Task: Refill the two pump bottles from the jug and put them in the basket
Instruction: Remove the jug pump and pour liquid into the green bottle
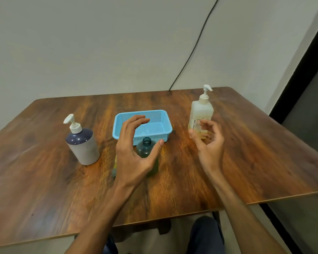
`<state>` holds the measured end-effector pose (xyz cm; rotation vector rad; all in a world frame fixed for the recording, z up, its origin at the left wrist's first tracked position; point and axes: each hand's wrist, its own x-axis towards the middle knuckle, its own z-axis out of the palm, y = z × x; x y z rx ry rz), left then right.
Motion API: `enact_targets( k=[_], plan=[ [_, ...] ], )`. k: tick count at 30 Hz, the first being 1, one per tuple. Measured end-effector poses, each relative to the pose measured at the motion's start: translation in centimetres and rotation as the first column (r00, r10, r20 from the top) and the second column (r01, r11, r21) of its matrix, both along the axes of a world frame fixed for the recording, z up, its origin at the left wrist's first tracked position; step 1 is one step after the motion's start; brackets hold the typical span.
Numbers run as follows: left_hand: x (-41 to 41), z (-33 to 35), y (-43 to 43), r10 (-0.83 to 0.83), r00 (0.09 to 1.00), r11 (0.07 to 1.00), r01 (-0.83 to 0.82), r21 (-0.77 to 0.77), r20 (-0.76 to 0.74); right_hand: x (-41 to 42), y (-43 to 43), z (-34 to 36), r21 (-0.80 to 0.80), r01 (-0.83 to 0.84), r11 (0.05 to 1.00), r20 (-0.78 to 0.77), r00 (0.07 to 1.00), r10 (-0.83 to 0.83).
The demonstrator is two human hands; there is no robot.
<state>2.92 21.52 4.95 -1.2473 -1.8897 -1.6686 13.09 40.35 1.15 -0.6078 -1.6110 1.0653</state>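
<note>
Head view: uncapped teal jug [146, 148], yellow-green liquid [154, 168]

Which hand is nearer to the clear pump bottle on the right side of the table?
Right. The right hand is directly in front of the clear pump bottle; the left hand is farther left, at the jug.

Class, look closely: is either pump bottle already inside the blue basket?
No, the grey pump bottle and the clear pump bottle both stand on the table, one on each side of the basket.
</note>
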Motion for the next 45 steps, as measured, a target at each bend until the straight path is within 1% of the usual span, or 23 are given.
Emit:
enact_targets(
  k=[3,6,10,16,19,24,30,37,43,45],
  plan=[
    [-0.6,0.3,1.2,-0.015,1.0,1.0,0.015,-0.014,0.025,-1.3,2.4,0.2,0.038,0.133,0.99,0.036,0.99,-0.135],
    [-1.1,0.4,1.8,-0.011,0.999,0.999,0.012,-0.037,0.036,-3.1,4.6,-0.2,0.016,0.183,0.983,0.134,0.974,-0.184],
    [-1.7,0.5,2.2,0.001,1.0,0.999,0.0,-0.053,0.029,-5.0,6.7,-0.5,0.004,0.195,0.981,0.223,0.956,-0.191],
    [-1.9,0.1,2.3,-0.004,0.997,0.998,0.009,-0.066,0.073,-6.0,7.8,-0.7,-0.037,0.189,0.981,0.264,0.949,-0.173],
    [-1.8,0.0,2.1,-0.006,0.996,0.998,0.011,-0.065,0.084,-5.6,7.6,-0.4,-0.032,0.201,0.979,0.254,0.949,-0.186],
    [-1.7,0.0,1.1,-0.012,0.996,0.998,0.017,-0.054,0.094,-3.7,4.7,-0.2,0.001,0.167,0.986,0.23,0.959,-0.163],
    [-1.2,-0.9,-0.2,-0.012,0.994,0.998,0.019,-0.061,0.112,-1.1,-0.7,-1.0,-0.005,0.041,0.999,0.189,0.981,-0.039],
    [-0.3,-1.7,-1.6,-0.018,0.992,0.999,0.022,-0.036,0.123,1.2,-5.3,-0.9,0.004,-0.05,0.999,0.17,0.984,0.048],
    [1.1,-2.5,-2.3,-0.028,0.99,0.999,0.031,-0.018,0.137,2.2,-6.8,-1.7,0.023,-0.055,0.998,0.234,0.971,0.048],
    [1.7,-3.0,-2.4,-0.037,0.989,0.999,0.04,-0.021,0.146,2.5,-6.8,-1.7,0.01,-0.081,0.997,0.245,0.966,0.076]
  ],
)
